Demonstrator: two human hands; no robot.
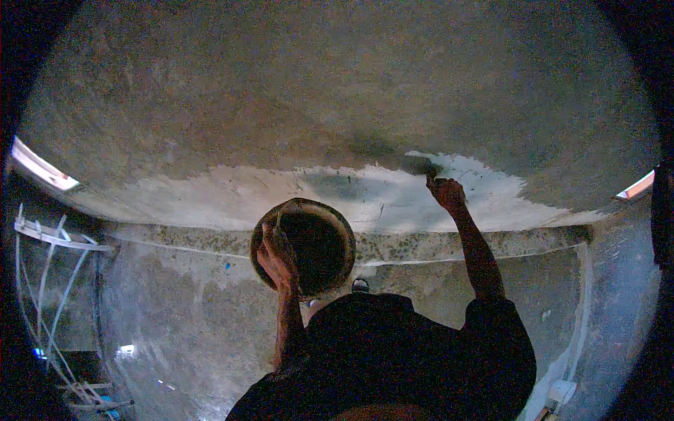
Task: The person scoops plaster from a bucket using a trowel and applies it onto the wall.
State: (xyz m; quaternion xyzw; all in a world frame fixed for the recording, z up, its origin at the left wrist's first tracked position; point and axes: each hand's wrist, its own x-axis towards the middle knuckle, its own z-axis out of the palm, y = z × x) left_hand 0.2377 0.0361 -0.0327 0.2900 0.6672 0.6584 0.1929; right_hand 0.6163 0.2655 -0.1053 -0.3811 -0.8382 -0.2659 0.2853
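Observation:
My left hand (275, 254) is closed at the left side of a round, dark basin (349, 242) with a worn brownish rim, held in front of my body. A thin light strip (281, 216) rises past the fingers to the rim; what it is, I cannot make out. The basin's inside is too dark to read. My right arm reaches forward, and the right hand (448, 192) is closed on a small dark flat tool (425, 167), which looks like a scraper, against the wall (337, 84). Around it, a ragged pale coat (484, 184) covers the lower wall below rough grey-brown plaster.
A speckled ledge or skirting band (400, 245) runs along the wall's foot. At far left stands a metal frame (53, 238) with thin legs. A small white box (562, 393) sits at lower right. One sandalled foot (360, 285) shows on the grey floor (189, 309).

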